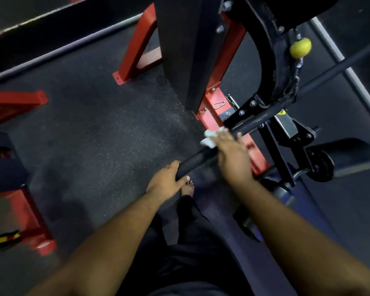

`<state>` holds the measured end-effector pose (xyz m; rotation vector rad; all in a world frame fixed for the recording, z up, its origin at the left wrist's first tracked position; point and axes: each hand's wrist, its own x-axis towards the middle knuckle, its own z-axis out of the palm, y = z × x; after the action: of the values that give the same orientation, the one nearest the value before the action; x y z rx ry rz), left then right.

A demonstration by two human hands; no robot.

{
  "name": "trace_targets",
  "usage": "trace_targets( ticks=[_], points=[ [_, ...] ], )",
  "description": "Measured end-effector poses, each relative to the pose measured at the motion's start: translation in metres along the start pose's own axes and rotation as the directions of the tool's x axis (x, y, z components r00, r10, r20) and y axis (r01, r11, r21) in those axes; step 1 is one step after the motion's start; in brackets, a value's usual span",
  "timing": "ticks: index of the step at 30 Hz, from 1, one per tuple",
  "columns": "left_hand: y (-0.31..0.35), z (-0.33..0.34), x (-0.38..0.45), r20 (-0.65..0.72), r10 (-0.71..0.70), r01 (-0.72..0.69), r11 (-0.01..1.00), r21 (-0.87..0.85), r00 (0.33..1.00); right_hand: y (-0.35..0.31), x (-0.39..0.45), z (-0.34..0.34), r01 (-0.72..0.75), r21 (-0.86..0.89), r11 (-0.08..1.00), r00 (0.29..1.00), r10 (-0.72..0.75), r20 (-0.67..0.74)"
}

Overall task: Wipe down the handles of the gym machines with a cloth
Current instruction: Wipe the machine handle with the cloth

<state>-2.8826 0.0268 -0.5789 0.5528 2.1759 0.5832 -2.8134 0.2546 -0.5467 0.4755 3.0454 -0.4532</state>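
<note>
**Asker:** Dark speckled rubber flooring fills the background, with red steel frames bolted to it. What are the hands doing?

**Describer:** A long black bar handle runs diagonally away from the person. The left hand curls around its near end, fingers wrapped under the padded grip. Just past those fingers, the right hand lies over the bar with fingers bent down on a white cloth, pressing it to the handle (the cloth bunches out beyond the fingertips).

**Asker:** What might go wrong?

**Describer:** I judge the bar, which seems to hang from a cable and chain, could swing if the left grip loosens, and the cloth would skid off. The bunched cloth might also cover only the top and miss the underside.

**Asker:** And the textures?

**Describer:** The grip looks matte, cylindrical, slightly cushioned; the cloth thin and crumpled. A yellow ball-shaped knob sits well beyond the fingers on the black machine.
</note>
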Motion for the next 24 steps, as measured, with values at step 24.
trace_targets(
  ticks=[24],
  points=[
    [-0.013, -0.002, -0.017, -0.014, 0.005, -0.004, 1.0, 0.006, 1.0, 0.035, 0.024, -0.015, -0.037, -0.187, 0.982, 0.993, 0.058, 0.107]
  ],
)
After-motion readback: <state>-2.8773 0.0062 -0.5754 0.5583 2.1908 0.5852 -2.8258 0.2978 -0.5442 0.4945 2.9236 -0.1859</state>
